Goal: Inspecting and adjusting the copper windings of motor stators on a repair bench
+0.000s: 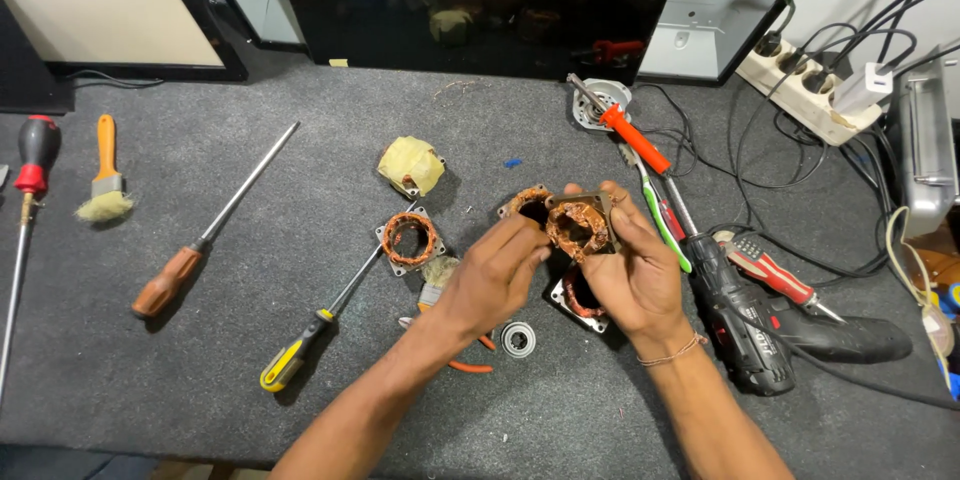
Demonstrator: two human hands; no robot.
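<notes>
Head view: copper-wound stator point(578, 230) between both hands' grip

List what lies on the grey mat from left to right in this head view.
Red-handled screwdriver → brush → wooden-handled screwdriver → yellow-handled screwdriver → copper coil on the mat → left hand → right hand → cordless drill → power strip.

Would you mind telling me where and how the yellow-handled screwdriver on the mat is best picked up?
Grip the yellow-handled screwdriver by its handle, the thick end lying nearest the front edge of the mat. Probably come from above on the left, where the mat is bare. Its thin shaft slants up toward the stator, so that end is crowded and slim.
</notes>
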